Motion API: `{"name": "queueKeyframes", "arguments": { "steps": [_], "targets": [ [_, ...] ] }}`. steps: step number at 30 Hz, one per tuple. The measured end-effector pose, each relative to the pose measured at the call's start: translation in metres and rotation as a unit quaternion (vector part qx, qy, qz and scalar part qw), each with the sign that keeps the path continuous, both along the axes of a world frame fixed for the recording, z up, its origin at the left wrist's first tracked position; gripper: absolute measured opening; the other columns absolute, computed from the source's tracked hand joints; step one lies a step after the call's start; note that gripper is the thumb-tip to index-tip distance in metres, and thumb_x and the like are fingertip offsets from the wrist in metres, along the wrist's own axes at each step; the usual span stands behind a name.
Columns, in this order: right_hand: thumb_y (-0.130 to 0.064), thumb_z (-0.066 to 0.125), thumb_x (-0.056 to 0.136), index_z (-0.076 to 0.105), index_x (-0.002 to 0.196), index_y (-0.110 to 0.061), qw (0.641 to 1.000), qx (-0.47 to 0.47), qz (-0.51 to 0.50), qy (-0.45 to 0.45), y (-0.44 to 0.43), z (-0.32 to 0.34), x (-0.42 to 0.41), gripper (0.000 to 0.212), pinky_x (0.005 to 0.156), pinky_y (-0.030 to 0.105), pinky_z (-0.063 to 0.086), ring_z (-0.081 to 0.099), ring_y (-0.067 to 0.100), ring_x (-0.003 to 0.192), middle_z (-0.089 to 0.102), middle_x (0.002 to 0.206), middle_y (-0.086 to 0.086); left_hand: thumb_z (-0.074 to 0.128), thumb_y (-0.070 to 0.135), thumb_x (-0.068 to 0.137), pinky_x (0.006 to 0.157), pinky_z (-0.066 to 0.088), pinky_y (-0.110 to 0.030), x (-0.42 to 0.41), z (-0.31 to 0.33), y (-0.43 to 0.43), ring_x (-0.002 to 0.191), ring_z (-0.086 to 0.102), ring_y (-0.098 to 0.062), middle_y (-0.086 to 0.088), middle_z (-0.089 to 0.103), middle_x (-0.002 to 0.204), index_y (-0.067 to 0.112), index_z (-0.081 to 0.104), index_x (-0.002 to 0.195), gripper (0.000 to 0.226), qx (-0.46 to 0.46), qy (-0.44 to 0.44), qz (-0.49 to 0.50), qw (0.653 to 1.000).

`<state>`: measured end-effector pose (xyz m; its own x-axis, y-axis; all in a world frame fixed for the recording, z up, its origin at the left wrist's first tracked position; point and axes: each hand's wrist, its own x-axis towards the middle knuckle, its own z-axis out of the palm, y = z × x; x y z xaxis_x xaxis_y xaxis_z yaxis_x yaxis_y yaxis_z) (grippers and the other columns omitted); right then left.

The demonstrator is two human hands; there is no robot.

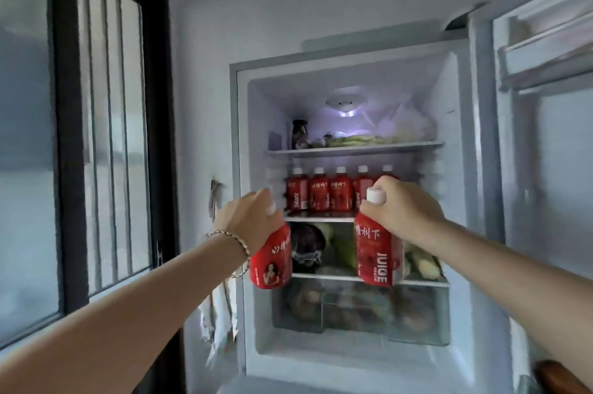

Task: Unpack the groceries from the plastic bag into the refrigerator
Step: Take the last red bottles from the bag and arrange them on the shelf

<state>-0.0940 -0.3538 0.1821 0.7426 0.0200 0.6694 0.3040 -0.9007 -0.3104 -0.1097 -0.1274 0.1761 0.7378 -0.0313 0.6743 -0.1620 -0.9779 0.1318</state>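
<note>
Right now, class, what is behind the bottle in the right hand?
Behind the right-hand bottle stand shelved juice bottles, and green vegetables lie lower. The right hand covers most of the rightmost bottle.

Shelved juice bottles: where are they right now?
Head view, centre: the shelved juice bottles stand in a row on the refrigerator's second shelf, just behind the right hand and its held bottle.
</note>
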Motion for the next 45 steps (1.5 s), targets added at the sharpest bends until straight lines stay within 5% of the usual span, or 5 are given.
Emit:
{"name": "queueKeyframes", "arguments": {
  "steps": [17, 24, 27, 36, 45],
  "targets": [
    [-0.043, 0.061, 0.081, 0.053, 0.102, -0.021, 0.994, 0.064, 0.076, -0.044, 0.037, 0.033, 0.265, 0.031, 0.065, 0.026, 0.038, 0.059, 0.016, 0.087, 0.054, 0.086, -0.011, 0.040, 0.037, 0.096, 0.082, 0.046, -0.036, 0.269, 0.055, -0.030, 0.106, 0.059, -0.032, -0.012, 0.061, 0.117, 0.011, 0.043, 0.125, 0.039, 0.129, 0.002, 0.062, 0.990],
    [-0.068, 0.050, 0.078, 0.036, 0.136, -0.016, 0.994, 0.049, 0.055, 0.077, 0.045, 0.009, 0.305, 0.079, 0.089, 0.039, 0.050, 0.055, 0.030, 0.113, 0.044, 0.135, 0.012, 0.032, 0.032, 0.099, 0.087, 0.043, -0.039, 0.317, 0.041, -0.021, 0.111, 0.049, -0.033, -0.015, 0.047, 0.125, 0.018, 0.041, 0.126, 0.032, 0.101, -0.011, 0.037, 0.994],
    [-0.072, 0.064, 0.061, 0.028, 0.137, -0.021, 0.987, 0.067, 0.097, 0.114, 0.042, -0.013, 0.309, 0.099, 0.090, 0.040, 0.052, 0.057, 0.025, 0.111, 0.047, 0.133, 0.006, 0.041, 0.043, 0.094, 0.098, 0.037, -0.041, 0.327, 0.020, -0.017, 0.123, 0.034, -0.033, -0.014, 0.031, 0.135, 0.028, 0.030, 0.137, 0.048, 0.111, 0.054, 0.023, 0.992],
    [-0.057, 0.070, 0.069, 0.027, 0.143, -0.017, 0.968, 0.098, 0.160, 0.165, 0.055, -0.015, 0.342, 0.094, 0.092, 0.037, 0.052, 0.057, 0.020, 0.114, 0.053, 0.133, 0.003, 0.054, 0.028, 0.092, 0.113, 0.021, -0.039, 0.339, 0.000, -0.015, 0.143, 0.005, -0.030, -0.014, -0.003, 0.154, 0.029, -0.001, 0.148, 0.079, 0.114, 0.063, 0.052, 0.990],
    [-0.054, 0.066, 0.075, 0.030, 0.141, -0.013, 0.959, 0.116, 0.125, 0.228, 0.065, -0.018, 0.364, 0.086, 0.090, 0.037, 0.053, 0.059, 0.022, 0.111, 0.052, 0.134, 0.006, 0.053, 0.019, 0.091, 0.113, 0.025, -0.037, 0.346, -0.006, -0.011, 0.140, 0.018, -0.023, -0.004, 0.008, 0.153, 0.027, 0.003, 0.148, 0.076, 0.049, 0.040, 0.024, 0.998]
  ]
}}
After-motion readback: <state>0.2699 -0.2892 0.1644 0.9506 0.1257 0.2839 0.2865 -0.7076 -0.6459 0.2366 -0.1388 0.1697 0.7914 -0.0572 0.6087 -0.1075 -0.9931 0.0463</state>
